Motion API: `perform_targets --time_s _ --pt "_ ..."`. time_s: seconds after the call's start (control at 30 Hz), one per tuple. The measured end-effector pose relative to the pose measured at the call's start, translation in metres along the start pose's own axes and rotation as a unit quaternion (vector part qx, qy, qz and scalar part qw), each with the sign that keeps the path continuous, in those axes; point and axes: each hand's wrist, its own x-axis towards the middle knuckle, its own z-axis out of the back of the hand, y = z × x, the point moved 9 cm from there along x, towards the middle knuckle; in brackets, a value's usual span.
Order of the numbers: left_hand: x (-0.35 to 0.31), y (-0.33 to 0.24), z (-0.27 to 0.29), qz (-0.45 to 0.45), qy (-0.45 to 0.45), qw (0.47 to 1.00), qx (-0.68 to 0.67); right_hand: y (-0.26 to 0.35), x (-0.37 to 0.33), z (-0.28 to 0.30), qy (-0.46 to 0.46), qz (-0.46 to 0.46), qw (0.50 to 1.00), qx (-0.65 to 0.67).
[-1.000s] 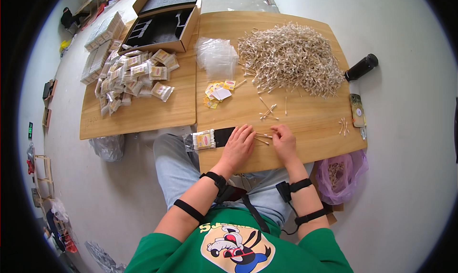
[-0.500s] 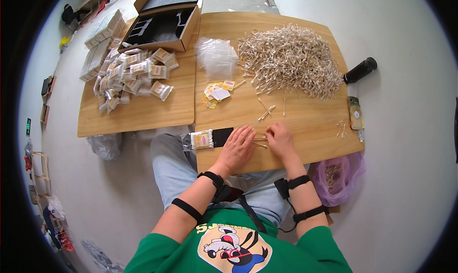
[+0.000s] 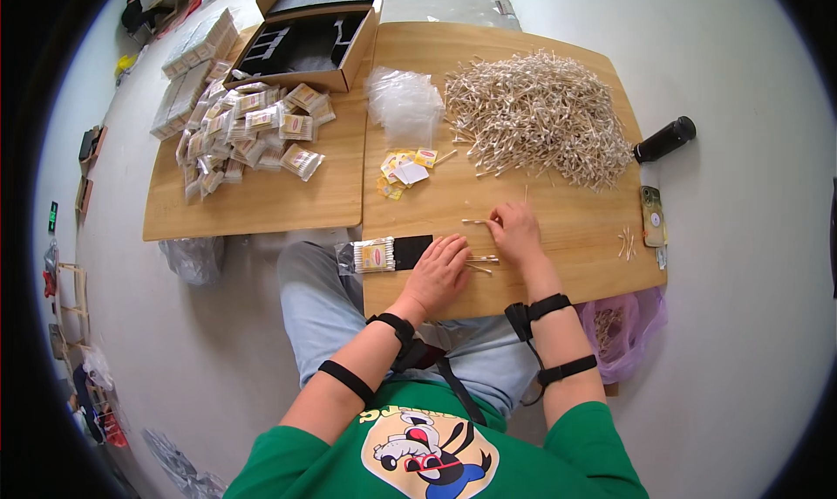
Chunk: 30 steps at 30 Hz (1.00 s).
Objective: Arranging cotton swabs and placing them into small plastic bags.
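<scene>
My left hand [image 3: 441, 270] lies with its fingers stretched flat over the right end of a black strip [image 3: 412, 251] near the table's front edge. A few cotton swabs [image 3: 482, 258] stick out from beneath its fingertips. Farther from me, my right hand [image 3: 516, 232] is closed in a pinch on a cotton swab [image 3: 473, 222], whose tip points left; whether it grips more than one is hidden. On the left end of the strip sits a clear packet of cotton swabs [image 3: 375, 256] with a yellow label, its loose plastic end hanging past the table edge.
A big heap of cotton swabs [image 3: 545, 119] covers the far right, beside clear bags [image 3: 405, 106] and small cards [image 3: 405, 169]. Filled packets [image 3: 248, 133] and an open box [image 3: 301, 50] stand left. A black bottle [image 3: 664, 139] and a phone [image 3: 652, 215] line the right edge.
My right hand has moved away from the swabs by my left hand, farther up the table. The small crossed group of swabs there is gone from its place; one now shows in my fingers.
</scene>
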Motion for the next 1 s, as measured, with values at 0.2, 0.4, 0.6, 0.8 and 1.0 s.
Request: perform_targets --time_s 0.2,0.4,0.6,0.8,1.0 --pt "-0.002 0.013 0.006 0.034 -0.048 0.998 -0.011 0.011 -0.020 -0.014 0.026 -0.063 0.990 0.123" --pt "-0.002 0.019 0.008 0.073 -0.068 0.995 -0.014 -0.016 -0.013 -0.002 -0.005 -0.142 0.982 0.124" --pt "-0.002 0.020 0.010 0.065 -0.081 0.994 -0.020 0.000 -0.015 -0.005 0.004 -0.064 0.990 0.124" --pt "-0.003 0.001 0.008 -0.035 -0.030 0.999 -0.021 -0.023 -0.018 -0.012 0.001 -0.128 0.966 0.222" --pt "0.000 0.002 0.012 -0.010 -0.041 0.999 -0.005 -0.023 -0.018 -0.002 -0.028 -0.129 0.975 0.180"
